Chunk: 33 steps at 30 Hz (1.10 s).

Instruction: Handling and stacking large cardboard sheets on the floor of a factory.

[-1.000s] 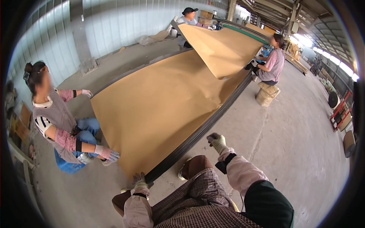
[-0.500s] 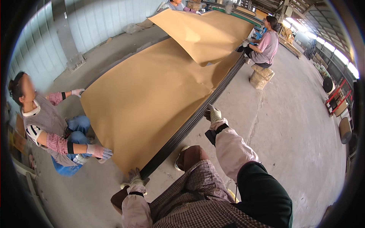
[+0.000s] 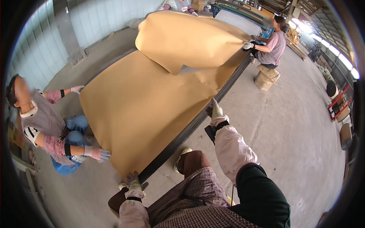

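Note:
A large tan sheet [image 3: 140, 102] lies on a low stack of dark-edged sheets [image 3: 178, 138]. My gloved left hand [image 3: 134, 184] rests on the near corner, fingers stretched and thumb apart. At the stack's right edge is my gloved right hand [image 3: 215, 109], its fingertips against the side and the fingers partly extended; its underside is hidden. Over the far part a second tan sheet [image 3: 190, 38] bulges upward, its near edge curling down. A seated co-worker's gloved hand [image 3: 248, 45] holds this sheet's right corner. At left, a crouching person's gloved hand [image 3: 98, 152] touches the lower sheet's edge.
The seated co-worker sits on a wrapped bundle [image 3: 267, 78]. Another person [image 3: 178, 5] is at the far end, before a green and blue machine [image 3: 243, 15]. A corrugated wall [image 3: 99, 22] runs along the left. Rolls and a red rack [image 3: 338, 102] stand at far right.
The upper sheet has shifted left and nearer, bulging more and uncovering a pale surface behind it. My right hand has moved slightly to the stack's edge. My left hand stays at the corner.

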Motion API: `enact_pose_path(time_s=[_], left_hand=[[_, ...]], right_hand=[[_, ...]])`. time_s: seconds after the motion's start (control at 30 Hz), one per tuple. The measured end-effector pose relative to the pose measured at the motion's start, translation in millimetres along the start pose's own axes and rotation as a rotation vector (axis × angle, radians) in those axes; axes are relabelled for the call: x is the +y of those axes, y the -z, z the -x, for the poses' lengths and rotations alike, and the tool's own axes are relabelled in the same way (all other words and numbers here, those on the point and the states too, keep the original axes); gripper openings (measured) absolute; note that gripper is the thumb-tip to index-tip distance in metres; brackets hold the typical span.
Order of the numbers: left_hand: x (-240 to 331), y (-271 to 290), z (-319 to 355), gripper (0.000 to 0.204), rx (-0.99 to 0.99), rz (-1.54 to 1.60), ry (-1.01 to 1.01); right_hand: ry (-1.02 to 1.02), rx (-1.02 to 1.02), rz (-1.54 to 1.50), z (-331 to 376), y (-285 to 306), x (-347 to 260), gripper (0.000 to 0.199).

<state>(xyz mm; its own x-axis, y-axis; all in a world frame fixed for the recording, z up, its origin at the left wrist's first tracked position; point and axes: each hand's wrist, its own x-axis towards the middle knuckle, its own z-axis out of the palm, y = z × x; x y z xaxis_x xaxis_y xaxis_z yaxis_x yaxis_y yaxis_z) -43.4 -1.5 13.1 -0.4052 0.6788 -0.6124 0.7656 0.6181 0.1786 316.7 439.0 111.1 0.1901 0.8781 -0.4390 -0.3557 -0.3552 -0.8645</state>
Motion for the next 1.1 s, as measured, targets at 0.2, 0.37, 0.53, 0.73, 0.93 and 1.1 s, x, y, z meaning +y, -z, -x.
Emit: enact_pose_path(time_s=[0.2,0.37,0.53,0.73,0.93,1.1], left_hand=[[-2.2,-2.4,-5.2,0.114,0.037,-0.020,-0.027],[-6.5,-3.1,-9.9,0.114,0.050,-0.027,-0.035],[-9.6,-5.4,-13.7,0.115,0.017,-0.058,-0.027],[-10.0,0.1,-13.0,0.113,0.037,-0.057,-0.036],[-15.8,2.1,-16.2,0.109,0.073,-0.003,-0.098],[-20.7,4.6,-21.9,0.110,0.103,0.007,-0.132]], right_hand=[[-0.102,-0.044,0.010,1.9,-38.0,21.7,0.075],[-0.233,-0.030,0.091,9.1,-87.1,34.0,0.092],[-0.368,-0.126,0.133,13.8,-134.6,56.2,0.106],[-0.324,-0.102,0.195,-4.8,-192.6,76.1,0.108],[-0.388,-0.046,0.170,-68.8,-234.1,94.5,0.105],[-0.376,-0.005,0.163,-156.0,-251.7,125.8,0.091]])
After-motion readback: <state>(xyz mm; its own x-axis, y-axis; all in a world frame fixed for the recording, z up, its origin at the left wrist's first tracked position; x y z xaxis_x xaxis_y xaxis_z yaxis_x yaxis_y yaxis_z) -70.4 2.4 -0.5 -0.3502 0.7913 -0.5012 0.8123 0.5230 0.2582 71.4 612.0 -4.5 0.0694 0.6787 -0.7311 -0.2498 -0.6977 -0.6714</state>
